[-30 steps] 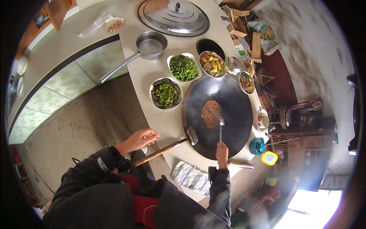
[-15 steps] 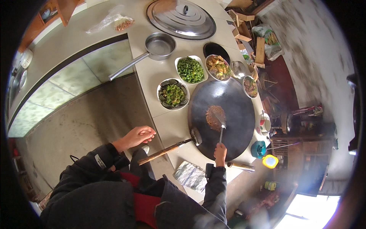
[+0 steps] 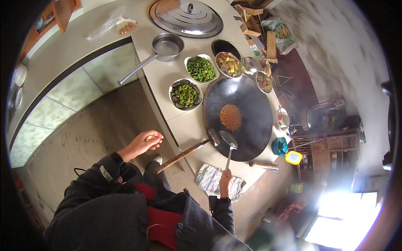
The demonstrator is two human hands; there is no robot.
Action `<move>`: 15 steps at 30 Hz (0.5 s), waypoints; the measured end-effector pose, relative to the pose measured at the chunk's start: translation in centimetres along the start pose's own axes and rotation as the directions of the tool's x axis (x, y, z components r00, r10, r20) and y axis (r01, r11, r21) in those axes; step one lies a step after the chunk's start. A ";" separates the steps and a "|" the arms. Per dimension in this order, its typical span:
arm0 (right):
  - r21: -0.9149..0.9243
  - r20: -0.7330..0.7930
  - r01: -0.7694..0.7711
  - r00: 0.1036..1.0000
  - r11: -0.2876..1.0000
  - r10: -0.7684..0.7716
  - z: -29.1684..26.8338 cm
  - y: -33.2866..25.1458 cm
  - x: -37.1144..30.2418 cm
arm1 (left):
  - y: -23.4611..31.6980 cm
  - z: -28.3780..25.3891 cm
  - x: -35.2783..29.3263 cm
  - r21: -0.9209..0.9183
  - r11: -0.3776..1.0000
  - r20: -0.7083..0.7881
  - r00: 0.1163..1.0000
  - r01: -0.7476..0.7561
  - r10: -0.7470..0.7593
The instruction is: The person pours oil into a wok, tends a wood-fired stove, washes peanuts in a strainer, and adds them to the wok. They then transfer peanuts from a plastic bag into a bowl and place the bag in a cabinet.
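Food [image 3: 230, 117] lies in a small brown heap near the middle of the black wok [image 3: 257, 129], and I see the right hand [image 3: 225, 183] closed round the handle of a metal spatula [image 3: 228, 139], its blade at the wok's near side, apart from the heap. The left hand [image 3: 144, 143], empty, fingers loosely bent, hangs beside the counter [image 3: 181, 130].

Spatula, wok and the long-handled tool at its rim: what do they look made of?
Spatula: polished metal, perhaps steel, from its silvery shine.
Wok: probably iron; dark and smooth, with a soft highlight.
Long-handled tool: brown, streaky handle looks like worn wood; the dark head's material is unclear.
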State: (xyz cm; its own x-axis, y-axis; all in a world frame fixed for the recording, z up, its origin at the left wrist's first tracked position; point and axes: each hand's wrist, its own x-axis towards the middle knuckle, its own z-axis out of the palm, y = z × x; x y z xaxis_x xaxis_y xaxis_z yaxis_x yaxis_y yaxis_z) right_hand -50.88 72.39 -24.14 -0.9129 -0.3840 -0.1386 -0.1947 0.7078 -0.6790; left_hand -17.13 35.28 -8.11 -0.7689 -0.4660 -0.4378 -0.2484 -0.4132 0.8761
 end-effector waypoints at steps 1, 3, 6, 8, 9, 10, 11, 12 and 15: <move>0.051 -0.070 -0.005 0.998 0.999 0.008 0.3 0.0 -0.4 | 0.1 -0.1 -0.2 -0.013 1.000 -0.016 1.000 0.002 -0.002; -0.014 -0.057 0.056 0.997 0.998 -0.057 0.6 -0.2 -1.1 | 0.0 -0.3 -0.7 -0.045 0.999 -0.026 1.000 -0.013 0.012; 0.041 -0.058 -0.015 0.998 0.999 0.018 0.9 -0.9 -2.7 | -0.2 -0.9 -1.2 -0.012 1.000 -0.028 0.999 -0.025 0.025; 0.167 -0.078 -0.050 0.995 0.985 0.063 1.1 -1.1 -4.2 | -0.3 -1.4 -1.7 -0.021 0.999 -0.053 0.998 -0.024 0.023; 0.153 -0.066 -0.023 0.997 0.988 0.033 0.8 -1.1 -5.4 | -0.4 -1.5 -1.9 -0.027 0.999 -0.059 0.998 -0.022 0.021; 0.116 -0.049 -0.038 0.998 0.993 0.044 0.5 -1.1 -6.6 | -0.4 -1.6 -2.1 -0.020 1.000 -0.065 0.998 -0.024 0.022; 0.076 -0.040 -0.033 0.999 0.997 0.036 0.3 -1.1 -7.6 | -0.5 -1.7 -2.4 -0.016 1.000 -0.071 0.997 -0.019 0.017; 0.160 -0.103 -0.010 0.994 0.987 0.027 0.6 -1.0 -9.2 | -0.5 -1.7 -2.7 -0.021 1.000 -0.071 0.997 -0.018 0.017; 0.026 -0.116 -0.069 0.991 0.997 0.072 0.9 -1.3 -11.9 | -0.5 -1.8 -3.5 0.012 1.000 -0.092 0.996 -0.010 0.011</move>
State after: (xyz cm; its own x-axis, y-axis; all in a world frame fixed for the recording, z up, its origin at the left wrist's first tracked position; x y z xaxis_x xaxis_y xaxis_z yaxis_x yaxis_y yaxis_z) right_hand -39.42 75.54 -22.23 -0.9598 -0.2612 -0.1027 -0.1216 0.7167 -0.6867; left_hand -13.31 35.70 -7.36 -0.7141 -0.5404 -0.4450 -0.2479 -0.3994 0.8826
